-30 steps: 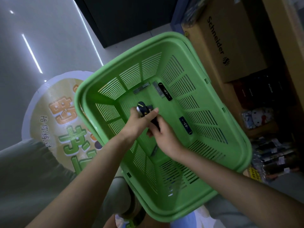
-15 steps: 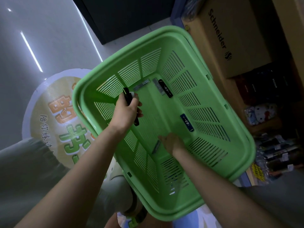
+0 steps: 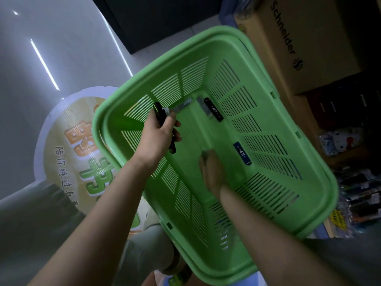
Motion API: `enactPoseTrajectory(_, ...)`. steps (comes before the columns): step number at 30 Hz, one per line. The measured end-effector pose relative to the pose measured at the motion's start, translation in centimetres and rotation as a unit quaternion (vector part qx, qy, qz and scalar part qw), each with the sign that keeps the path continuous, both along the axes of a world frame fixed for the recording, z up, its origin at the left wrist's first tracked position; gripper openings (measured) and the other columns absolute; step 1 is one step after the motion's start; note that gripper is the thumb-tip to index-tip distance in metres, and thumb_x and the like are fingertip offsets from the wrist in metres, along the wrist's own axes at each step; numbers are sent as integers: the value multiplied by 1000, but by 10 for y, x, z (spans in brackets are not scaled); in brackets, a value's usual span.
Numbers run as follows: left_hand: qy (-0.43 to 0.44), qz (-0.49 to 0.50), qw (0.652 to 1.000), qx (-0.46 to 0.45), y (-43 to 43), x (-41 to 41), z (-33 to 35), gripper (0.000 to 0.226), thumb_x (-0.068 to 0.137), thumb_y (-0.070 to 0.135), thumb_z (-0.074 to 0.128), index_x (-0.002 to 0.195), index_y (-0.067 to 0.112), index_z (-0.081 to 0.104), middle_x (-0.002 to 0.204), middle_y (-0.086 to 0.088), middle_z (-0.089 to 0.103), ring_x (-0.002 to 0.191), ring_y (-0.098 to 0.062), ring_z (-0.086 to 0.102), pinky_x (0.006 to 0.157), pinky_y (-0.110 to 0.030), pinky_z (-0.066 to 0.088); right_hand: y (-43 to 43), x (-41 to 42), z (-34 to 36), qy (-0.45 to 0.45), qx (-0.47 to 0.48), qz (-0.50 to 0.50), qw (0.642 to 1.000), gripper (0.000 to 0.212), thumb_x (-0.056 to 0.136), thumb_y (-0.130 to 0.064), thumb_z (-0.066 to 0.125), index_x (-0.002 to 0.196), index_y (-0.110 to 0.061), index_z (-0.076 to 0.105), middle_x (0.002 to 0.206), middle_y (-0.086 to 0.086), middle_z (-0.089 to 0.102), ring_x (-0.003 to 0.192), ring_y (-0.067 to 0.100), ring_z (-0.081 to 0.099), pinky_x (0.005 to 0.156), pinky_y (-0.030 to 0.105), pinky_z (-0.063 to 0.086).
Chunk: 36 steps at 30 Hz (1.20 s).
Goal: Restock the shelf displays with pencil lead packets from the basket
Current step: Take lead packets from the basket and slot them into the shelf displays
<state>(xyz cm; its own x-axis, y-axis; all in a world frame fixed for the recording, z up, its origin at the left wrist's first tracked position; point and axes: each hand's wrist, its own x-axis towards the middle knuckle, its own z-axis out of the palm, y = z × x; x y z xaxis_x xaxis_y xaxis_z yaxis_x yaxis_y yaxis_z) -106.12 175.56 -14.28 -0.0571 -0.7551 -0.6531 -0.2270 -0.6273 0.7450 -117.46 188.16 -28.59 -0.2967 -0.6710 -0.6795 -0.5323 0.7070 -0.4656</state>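
1. Over the green basket (image 3: 321,188), our left hand (image 3: 158,139) clutches a bundle of dark lead packets (image 3: 165,126).
2. Our right hand (image 3: 214,174) is blurred, low inside; we cannot tell its grip.
3. 2 packets, 1 black (image 3: 213,109) and 1 blue (image 3: 242,153), lie on the basket floor.

A brown cardboard box (image 3: 305,44) printed "Schneider" stands at upper right, above dark shelved stock (image 3: 340,106), while a round yellow floor sticker (image 3: 68,145) lies left.

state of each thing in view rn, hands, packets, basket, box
left hand: closed on black packets
right hand: blurred, down on basket floor
black packet: loose in basket
blue packet: loose in basket
green basket: nearly empty
cardboard box: closed
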Motion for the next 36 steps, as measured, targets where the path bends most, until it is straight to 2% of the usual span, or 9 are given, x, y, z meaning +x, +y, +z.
enactPoseTrajectory(2, 3, 8, 1000, 1, 0, 0, -2, 10, 101, 16, 41, 107, 8, 43, 83, 0, 56, 60, -12, 53, 57, -21, 51, -27, -10, 7, -6, -29, -44, 999, 20, 101, -28, 34, 87, -20, 46, 75, -4, 43, 68, 9, 43, 69, 29, 43)
enactPoseTrajectory(5, 12, 14, 1000, 15, 2, 0, -6, 9, 102, 15, 40, 107, 9, 42, 84, -1, 57, 58, -11, 55, 59, -24, 53, -56, -26, 2, 174, -90, 153, 969, 21, 97, -34, 47, 99, -17, 58, 94, -2, 55, 88, 9, 50, 88, 24, 43)
enactPoseTrajectory(7, 11, 14, 1000, 25, 3, 0, -7, 7, 102, 15, 40, 106, 11, 43, 86, -2, 58, 61, -12, 56, 64, -27, 54, -71, -31, -6, 140, -141, 119, 973, 15, 93, -12, 57, 105, -2, 61, 120, 12, 59, 108, 20, 57, 96, 29, 48)
enactPoseTrajectory(10, 14, 26, 999, 37, 5, 1, -9, 7, 102, 16, 40, 105, 12, 43, 88, -4, 58, 66, -16, 57, 63, -24, 55, -93, -31, -10, 149, -156, 98, 971, 29, 97, -3, 46, 124, 6, 49, 148, 23, 34, 137, 30, 33, 112, 33, 32)
enactPoseTrajectory(16, 19, 29, 998, 50, 8, -3, -10, 8, 102, 17, 40, 106, 11, 44, 88, -5, 58, 67, -17, 58, 61, -23, 55, -103, -32, -28, 217, -121, 108, 963, 31, 94, -7, 54, 123, -2, 45, 125, 15, 48, 113, 22, 46, 99, 29, 39)
enactPoseTrajectory(21, 11, 21, 998, 57, 11, -4, -10, 8, 102, 19, 41, 95, 18, 45, 88, -5, 59, 67, -16, 57, 60, -22, 54, -101, -29, -24, 124, -74, 41, 989, 32, 94, -1, 52, 123, 4, 41, 119, 20, 53, 102, 24, 54, 89, 31, 50)
enactPoseTrajectory(29, -16, 4, 998, 68, 19, 0, -1, 11, 101, 13, 41, 110, 8, 43, 90, -7, 59, 65, -20, 56, 67, -32, 52, -72, -31, 11, -67, 6, -50, 996, 18, 100, -12, 42, 109, -3, 55, 97, 11, 56, 92, 25, 57, 69, 21, 47)
enactPoseTrajectory(33, -14, 7, 998, 65, 23, 1, 7, 13, 98, 5, 45, 110, 6, 43, 94, -8, 57, 75, -20, 59, 71, -31, 53, -73, -25, 56, -144, -18, -28, 989, 22, 100, -14, 44, 113, -2, 56, 101, 8, 60, 92, 21, 58, 71, 22, 46)
enactPoseTrajectory(36, -23, 24, 998, 58, 23, 2, 15, 14, 98, 5, 46, 111, 4, 43, 106, -10, 58, 93, -23, 60, 75, -34, 54, -79, -22, 98, -193, -62, -7, 979, 24, 98, -14, 48, 118, -4, 55, 119, 9, 61, 108, 18, 57, 90, 24, 45)
